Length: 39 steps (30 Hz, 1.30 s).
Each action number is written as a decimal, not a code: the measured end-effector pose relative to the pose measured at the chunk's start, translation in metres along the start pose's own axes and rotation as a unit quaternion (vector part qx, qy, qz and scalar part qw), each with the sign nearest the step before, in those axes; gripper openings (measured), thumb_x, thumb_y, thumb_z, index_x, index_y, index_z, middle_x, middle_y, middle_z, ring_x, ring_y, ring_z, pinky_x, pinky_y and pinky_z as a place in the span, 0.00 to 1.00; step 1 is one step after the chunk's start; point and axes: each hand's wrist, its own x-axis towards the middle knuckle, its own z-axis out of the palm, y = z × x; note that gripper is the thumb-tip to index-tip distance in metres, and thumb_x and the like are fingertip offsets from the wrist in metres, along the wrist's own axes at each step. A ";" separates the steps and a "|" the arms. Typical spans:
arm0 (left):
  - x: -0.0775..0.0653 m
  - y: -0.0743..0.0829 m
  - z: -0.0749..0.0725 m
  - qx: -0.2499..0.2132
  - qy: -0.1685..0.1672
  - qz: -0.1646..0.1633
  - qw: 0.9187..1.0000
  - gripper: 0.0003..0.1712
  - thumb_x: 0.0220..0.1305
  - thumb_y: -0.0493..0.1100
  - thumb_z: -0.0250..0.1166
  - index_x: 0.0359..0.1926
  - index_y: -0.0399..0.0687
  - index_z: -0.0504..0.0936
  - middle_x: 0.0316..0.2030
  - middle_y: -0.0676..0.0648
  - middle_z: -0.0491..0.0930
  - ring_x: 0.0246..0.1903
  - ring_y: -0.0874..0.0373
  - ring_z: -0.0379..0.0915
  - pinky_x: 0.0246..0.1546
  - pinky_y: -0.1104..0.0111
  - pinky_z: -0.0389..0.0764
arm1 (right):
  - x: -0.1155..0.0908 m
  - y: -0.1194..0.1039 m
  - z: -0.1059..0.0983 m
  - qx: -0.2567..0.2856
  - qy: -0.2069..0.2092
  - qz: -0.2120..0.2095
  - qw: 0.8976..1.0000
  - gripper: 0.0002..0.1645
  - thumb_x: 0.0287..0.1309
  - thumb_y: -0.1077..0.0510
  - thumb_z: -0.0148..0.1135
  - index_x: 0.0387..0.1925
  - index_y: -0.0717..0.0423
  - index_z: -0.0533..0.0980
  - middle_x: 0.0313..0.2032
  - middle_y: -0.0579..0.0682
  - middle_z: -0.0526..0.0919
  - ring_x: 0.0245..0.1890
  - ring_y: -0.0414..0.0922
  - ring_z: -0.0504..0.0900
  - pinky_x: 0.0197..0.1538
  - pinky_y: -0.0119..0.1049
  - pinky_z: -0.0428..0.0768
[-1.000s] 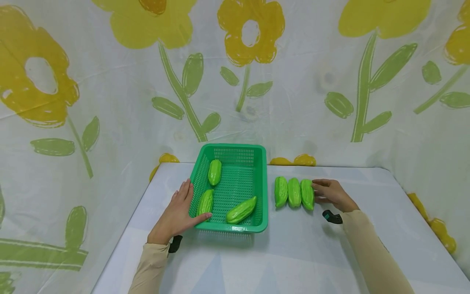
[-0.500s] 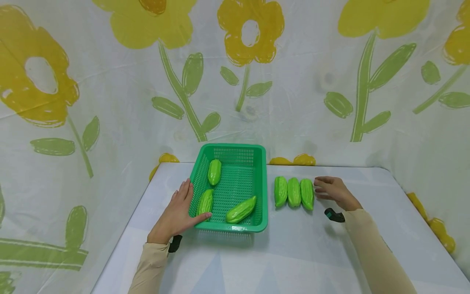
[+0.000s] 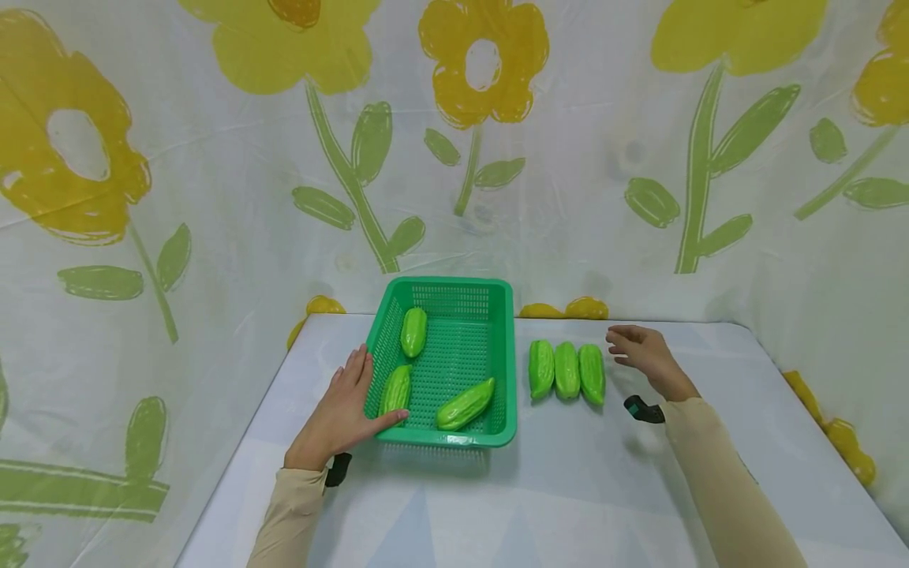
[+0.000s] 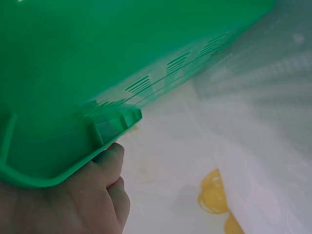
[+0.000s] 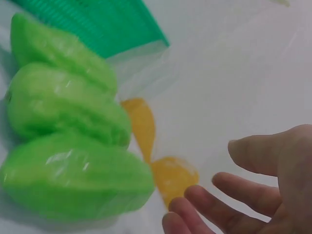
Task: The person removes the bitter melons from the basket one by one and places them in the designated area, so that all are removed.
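Observation:
My left hand (image 3: 341, 414) rests on the near left corner of a green plastic basket (image 3: 507, 363), fingers straight along its side and thumb over the front rim. Inside the basket lie three light green bitter melons: one at the back left (image 3: 414, 332), one at the front left (image 3: 396, 390) and one at the front right (image 3: 465, 404). To the basket's right, three more bitter melons stand side by side in a row: left (image 3: 541, 369), middle (image 3: 566, 370) and right (image 3: 592, 374). My right hand (image 3: 649, 359) hovers just right of that row, holding nothing, fingers relaxed and apart from the melons.
Everything sits on a pale table (image 3: 568, 489) with a faint triangle print. Behind and beside it hangs a white curtain (image 3: 568, 197) with yellow flowers. Each wrist wears a small black camera mount, such as the right one (image 3: 642, 409).
My right hand has left the rightmost bitter melon, drawing back to the right and then farther toward the curtain. The left hand, basket and melons have stayed put.

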 end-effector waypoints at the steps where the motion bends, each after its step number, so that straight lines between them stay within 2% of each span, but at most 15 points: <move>1: 0.000 0.000 0.000 -0.002 -0.001 0.000 1.000 0.69 0.60 0.75 0.64 0.80 0.29 0.46 0.83 0.34 0.39 0.83 0.36 0.38 0.81 0.40 0.49 | -0.001 -0.004 0.001 0.002 0.006 -0.005 1.000 0.42 0.79 0.41 0.47 0.78 0.68 0.57 0.74 0.70 0.65 0.70 0.64 0.71 0.71 0.52 0.76; 7: 0.000 0.001 -0.001 -0.005 -0.002 -0.002 1.000 0.69 0.60 0.75 0.64 0.80 0.30 0.46 0.83 0.35 0.40 0.83 0.36 0.37 0.81 0.40 0.47 | -0.005 -0.028 0.005 -0.006 0.034 -0.031 0.999 0.42 0.78 0.38 0.49 0.77 0.64 0.61 0.72 0.67 0.69 0.69 0.62 0.74 0.65 0.41 0.82; 12: -0.001 0.002 -0.001 -0.003 -0.001 -0.001 1.000 0.69 0.60 0.75 0.65 0.80 0.30 0.47 0.83 0.34 0.40 0.83 0.36 0.36 0.81 0.39 0.47 | -0.011 -0.049 0.012 -0.009 0.042 -0.054 0.998 0.39 0.78 0.40 0.50 0.76 0.63 0.64 0.71 0.66 0.71 0.67 0.62 0.76 0.64 0.41 0.83; 18: -0.001 0.000 0.000 0.003 0.004 0.002 1.000 0.69 0.60 0.75 0.64 0.81 0.30 0.47 0.83 0.34 0.40 0.83 0.37 0.37 0.81 0.40 0.48 | -0.018 -0.074 0.024 -0.005 0.031 -0.102 0.994 0.35 0.78 0.43 0.53 0.73 0.62 0.68 0.70 0.64 0.73 0.64 0.60 0.77 0.61 0.37 0.85; 21: -0.001 -0.001 0.001 0.005 0.006 0.001 1.000 0.69 0.60 0.76 0.64 0.81 0.31 0.47 0.83 0.35 0.40 0.83 0.37 0.36 0.81 0.40 0.48 | -0.019 -0.083 0.030 -0.007 0.024 -0.119 0.993 0.34 0.77 0.42 0.54 0.72 0.60 0.69 0.69 0.63 0.74 0.64 0.59 0.78 0.62 0.39 0.84; 27: -0.001 0.000 0.000 0.001 0.004 0.000 1.000 0.70 0.59 0.76 0.63 0.81 0.31 0.46 0.83 0.36 0.39 0.83 0.38 0.35 0.81 0.40 0.47 | -0.016 -0.100 0.041 -0.008 0.009 -0.145 0.989 0.33 0.77 0.43 0.55 0.71 0.59 0.71 0.68 0.62 0.75 0.64 0.61 0.79 0.66 0.50 0.81; 39: -0.002 0.002 0.000 -0.003 0.004 0.002 1.000 0.70 0.60 0.75 0.64 0.81 0.31 0.45 0.84 0.36 0.38 0.84 0.38 0.35 0.81 0.40 0.46 | -0.006 -0.129 0.078 -0.005 -0.027 -0.178 0.984 0.28 0.77 0.49 0.57 0.69 0.60 0.73 0.67 0.62 0.77 0.62 0.61 0.82 0.64 0.55 0.83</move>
